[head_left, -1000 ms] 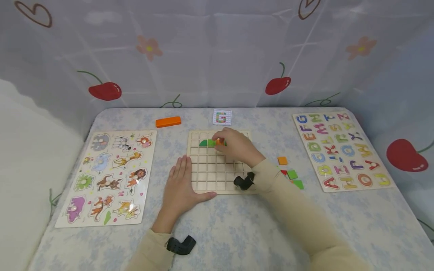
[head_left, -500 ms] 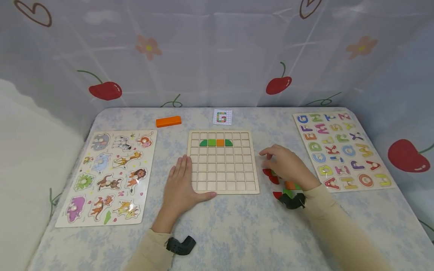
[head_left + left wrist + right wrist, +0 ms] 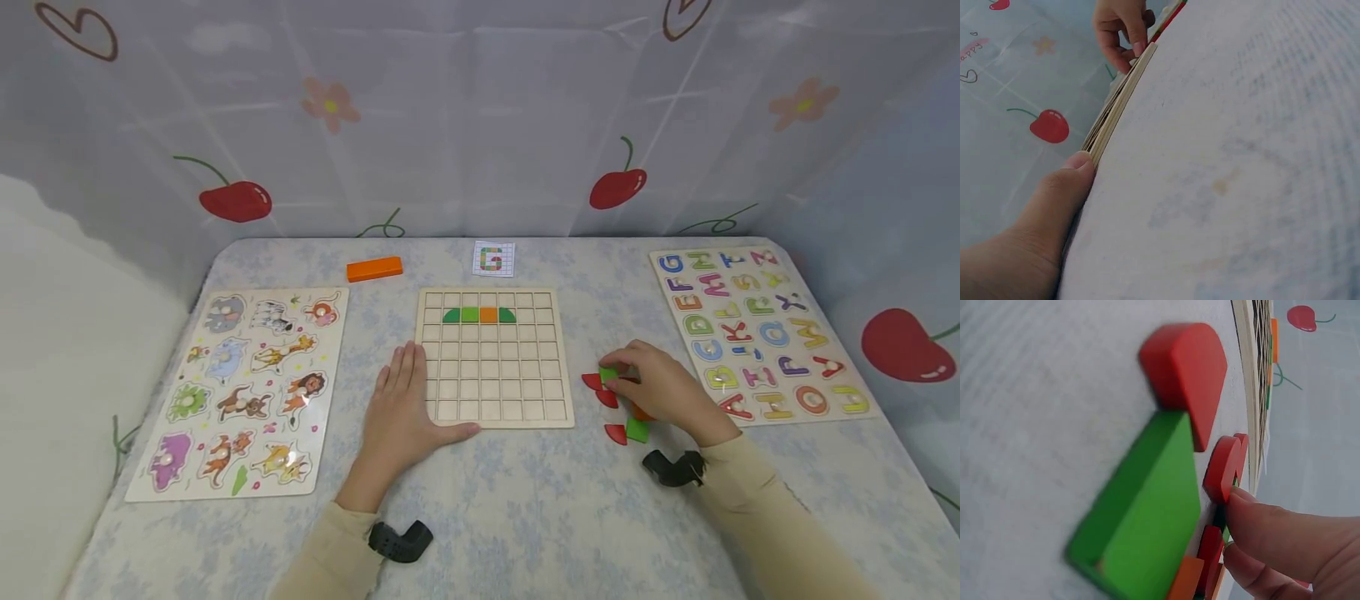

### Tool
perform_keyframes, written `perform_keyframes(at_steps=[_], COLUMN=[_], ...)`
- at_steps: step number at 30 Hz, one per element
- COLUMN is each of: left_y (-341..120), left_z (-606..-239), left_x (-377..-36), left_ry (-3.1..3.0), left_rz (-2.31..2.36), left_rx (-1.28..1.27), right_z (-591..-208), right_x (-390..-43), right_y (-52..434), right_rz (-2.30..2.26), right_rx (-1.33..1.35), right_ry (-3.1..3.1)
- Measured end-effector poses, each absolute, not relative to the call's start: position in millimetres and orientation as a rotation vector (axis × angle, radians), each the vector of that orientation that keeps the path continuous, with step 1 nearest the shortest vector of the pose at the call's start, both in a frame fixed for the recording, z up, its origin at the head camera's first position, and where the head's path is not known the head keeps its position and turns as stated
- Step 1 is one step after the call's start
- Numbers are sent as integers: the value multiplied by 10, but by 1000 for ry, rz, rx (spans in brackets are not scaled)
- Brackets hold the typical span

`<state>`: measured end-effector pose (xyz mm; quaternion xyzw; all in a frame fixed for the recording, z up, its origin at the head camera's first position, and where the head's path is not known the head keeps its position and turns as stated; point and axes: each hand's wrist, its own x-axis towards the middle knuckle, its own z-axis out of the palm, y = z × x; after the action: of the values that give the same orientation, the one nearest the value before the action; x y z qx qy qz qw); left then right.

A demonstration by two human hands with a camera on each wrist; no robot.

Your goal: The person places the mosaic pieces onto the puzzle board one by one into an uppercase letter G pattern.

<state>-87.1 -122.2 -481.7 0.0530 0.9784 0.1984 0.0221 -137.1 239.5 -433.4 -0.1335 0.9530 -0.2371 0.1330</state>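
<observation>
Beside the grid board my right hand pinches a small green square block between thumb and fingers, among loose pieces. Around it lie red quarter-round blocks and another green block; that green block looms large in the right wrist view. My left hand rests flat with straight fingers along the wooden grid board's left edge, its thumb at the front edge. One row of the board holds a dark green rounded piece, a light green square, an orange square and another dark green rounded piece.
Behind the board lie a small pattern card with a coloured G and an orange bar-shaped block. An animal puzzle board sits at left, a letter puzzle board at right. A printed curtain hangs behind the table.
My right hand has left the orange square in the board's row, moved right to the loose pieces and pinched a green square block. The left hand has stayed in place.
</observation>
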Motion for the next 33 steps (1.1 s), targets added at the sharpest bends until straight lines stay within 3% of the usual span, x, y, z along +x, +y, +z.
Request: perform_keyframes(at_steps=[19, 33], left_y=[-1214, -1218], left_z=[-4835, -4849], left_x=[-930, -924], left_ry=[3061, 3045], left_rz=[657, 668], left_rx=[192, 182], right_z=[-4294, -4265], right_x=[-1514, -1848], right_y=[2398, 1696], right_rz=[-895, -1029], right_rx=[-338, -484], right_ry=[2610, 2617])
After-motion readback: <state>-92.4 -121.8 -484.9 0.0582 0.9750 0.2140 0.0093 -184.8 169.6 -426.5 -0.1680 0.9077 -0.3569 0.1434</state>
